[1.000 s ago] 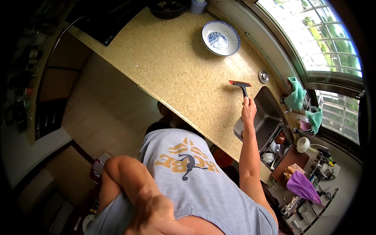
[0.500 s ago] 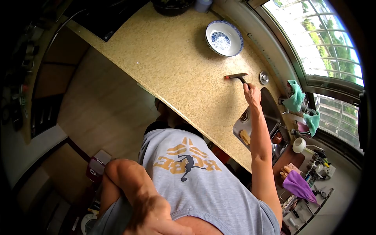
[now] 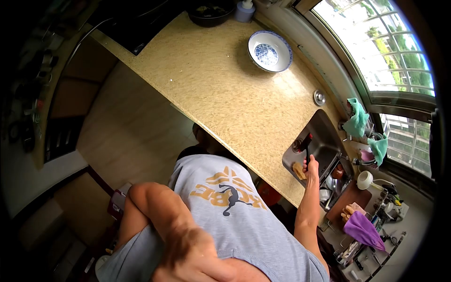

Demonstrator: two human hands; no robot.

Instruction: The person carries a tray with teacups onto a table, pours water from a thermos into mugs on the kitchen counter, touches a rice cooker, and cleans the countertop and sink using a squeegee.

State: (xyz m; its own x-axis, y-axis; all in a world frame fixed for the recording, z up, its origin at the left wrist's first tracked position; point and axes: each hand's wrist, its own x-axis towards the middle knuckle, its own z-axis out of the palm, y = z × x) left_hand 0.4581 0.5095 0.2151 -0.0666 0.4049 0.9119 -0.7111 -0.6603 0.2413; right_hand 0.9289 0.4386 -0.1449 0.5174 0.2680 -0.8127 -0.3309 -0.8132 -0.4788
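My right hand [image 3: 311,166] is closed around the handle of a dark squeegee [image 3: 307,151]. The squeegee, with red at its end, is over the sink [image 3: 324,127], its head near the drain. Just left of the hand, a tan sponge-like piece [image 3: 298,170] lies in the sink. My left arm is bent across my body, with my left hand [image 3: 195,261] close to my grey shirt's collar. The bottom edge hides its fingers.
A blue-and-white bowl [image 3: 269,51] and a round metal strainer [image 3: 319,97] sit on the speckled counter [image 3: 211,84]. Behind the sink hang green cloths [image 3: 357,117]. A brown board [image 3: 347,202] and a purple cloth [image 3: 364,230] are at the right, a dark pan [image 3: 210,16] at the top.
My right hand has carried the squeegee from the counter near the strainer down over the sink. My left hand stays near the collar. The view has shifted slightly.
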